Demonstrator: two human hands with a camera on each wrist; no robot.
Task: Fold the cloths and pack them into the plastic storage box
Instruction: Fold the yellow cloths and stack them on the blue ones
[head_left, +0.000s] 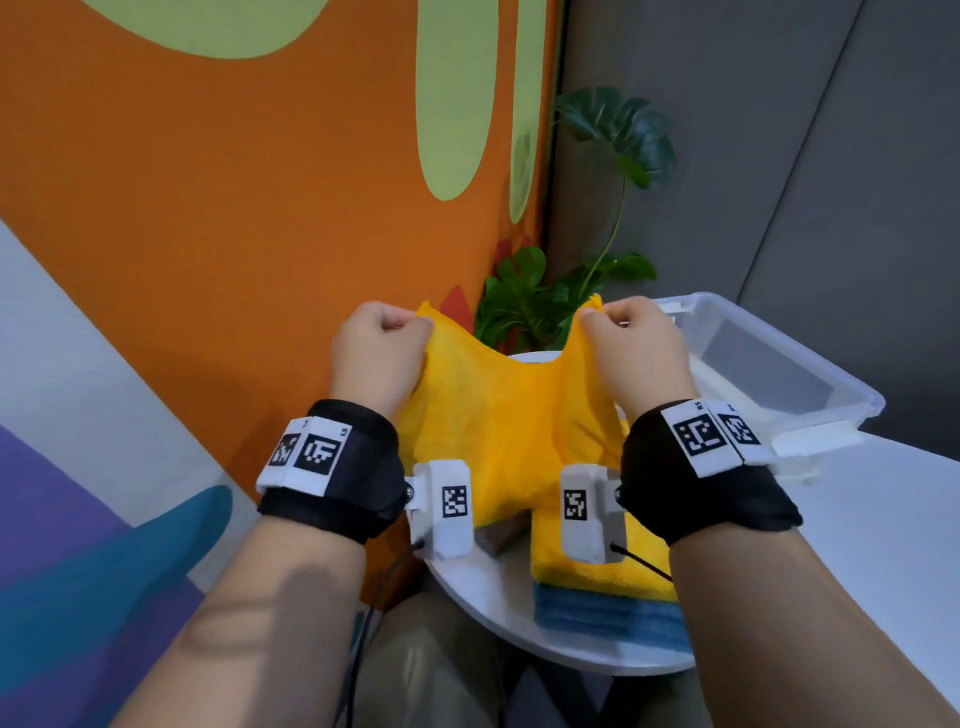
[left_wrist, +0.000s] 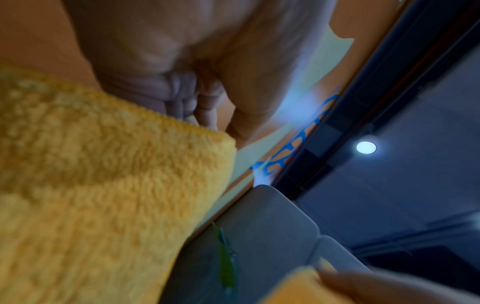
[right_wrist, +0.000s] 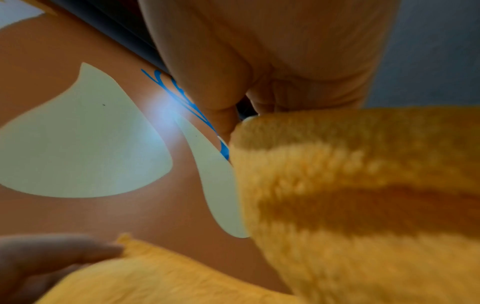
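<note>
The yellow cloth (head_left: 506, 415) hangs lifted above the white table (head_left: 488, 592), its 2 upper corners pinched by the left hand (head_left: 376, 353) and right hand (head_left: 636, 353). Folded cloths (head_left: 602, 587) lie stacked below; the plastic storage box (head_left: 810, 364) sits right.

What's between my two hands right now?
In the head view, the yellow cloth spans the gap, its top edge sagging between the left hand and the right hand, which each pinch an upper corner.
</note>
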